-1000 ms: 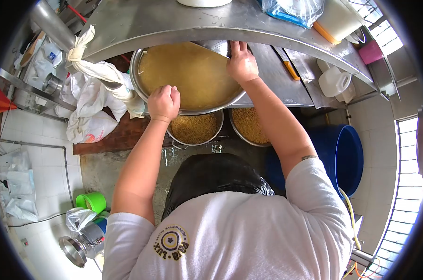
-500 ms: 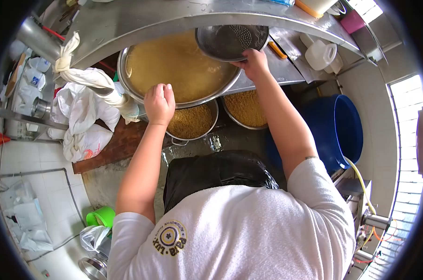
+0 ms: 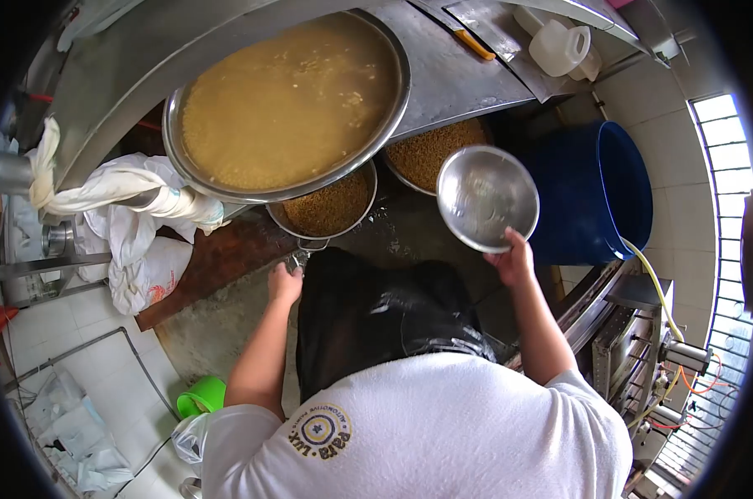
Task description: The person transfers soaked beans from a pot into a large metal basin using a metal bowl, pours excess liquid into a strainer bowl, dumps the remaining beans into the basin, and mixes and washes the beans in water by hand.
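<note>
My right hand (image 3: 514,261) grips the near rim of a round metal colander (image 3: 486,198), tilted with its inside facing me; its holes showed a moment ago but are hard to make out now. It hangs in front of the blue barrel. My left hand (image 3: 285,283) is low beside the black plastic apron (image 3: 368,308), fingers curled; a small shiny bit shows at the fingertips, too unclear to name. Ahead, a wide metal basin (image 3: 400,108) holds cloudy yellowish liquid with pale grains. Below it stand two pots of golden grain, a left pot (image 3: 325,208) and a right pot (image 3: 435,154).
The blue barrel (image 3: 630,191) stands at the right, near a machine with hoses. On the metal counter (image 3: 443,79) lie an orange-handled tool (image 3: 474,44) and a white jug (image 3: 559,48). White sacks (image 3: 156,266) and a cloth-wrapped pipe (image 3: 135,195) are at left.
My right hand has brought the colander from over the basin down to the right, beside the barrel. My left hand has left the basin rim and dropped towards my apron. The view has shifted.
</note>
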{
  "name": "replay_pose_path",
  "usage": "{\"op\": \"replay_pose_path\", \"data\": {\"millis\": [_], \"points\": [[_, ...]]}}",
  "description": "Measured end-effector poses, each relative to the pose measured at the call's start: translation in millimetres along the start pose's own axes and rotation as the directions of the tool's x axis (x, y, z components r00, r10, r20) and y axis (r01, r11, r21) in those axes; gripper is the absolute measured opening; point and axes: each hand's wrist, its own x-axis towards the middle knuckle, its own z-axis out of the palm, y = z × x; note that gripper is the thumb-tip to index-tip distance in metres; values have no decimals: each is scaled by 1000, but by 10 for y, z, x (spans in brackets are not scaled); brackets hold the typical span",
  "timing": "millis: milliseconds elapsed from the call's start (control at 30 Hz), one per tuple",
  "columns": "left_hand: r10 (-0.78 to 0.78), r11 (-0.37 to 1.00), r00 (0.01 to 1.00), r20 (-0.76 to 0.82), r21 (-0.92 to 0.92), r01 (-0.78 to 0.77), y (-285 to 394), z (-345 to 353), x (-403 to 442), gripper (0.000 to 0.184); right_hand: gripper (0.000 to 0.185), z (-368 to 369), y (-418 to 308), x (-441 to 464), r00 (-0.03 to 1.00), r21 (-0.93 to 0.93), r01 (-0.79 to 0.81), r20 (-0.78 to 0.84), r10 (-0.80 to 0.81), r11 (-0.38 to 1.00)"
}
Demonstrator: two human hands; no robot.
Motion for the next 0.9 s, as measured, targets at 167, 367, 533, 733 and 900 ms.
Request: {"op": "replay_pose_path", "data": {"millis": [167, 367, 533, 733, 900], "points": [[-264, 953, 960, 96, -128, 275, 135, 77, 225, 76, 41, -582, 945, 490, 957, -61, -202, -226, 183, 978], [-311, 898, 949, 47, -311, 310, 185, 514, 1289, 84, 40, -801, 1785, 546, 962, -97, -166, -237, 140, 981], [-440, 610, 848, 294, -596, 523, -518, 1326, 2627, 52, 47, -991, 2228, 657, 946, -133, -247, -247, 210, 960], [-435, 380, 838, 329, -777, 502, -290, 1456, 2701, 33, 42, -929, 2461, 1009, 967, -240, -182, -218, 130, 954], [-430, 589, 895, 120, -714, 379, 73, 1437, 2351, 22, 52, -520, 2225, 1379, 978, -223, 25, -196, -70, 974]]}}
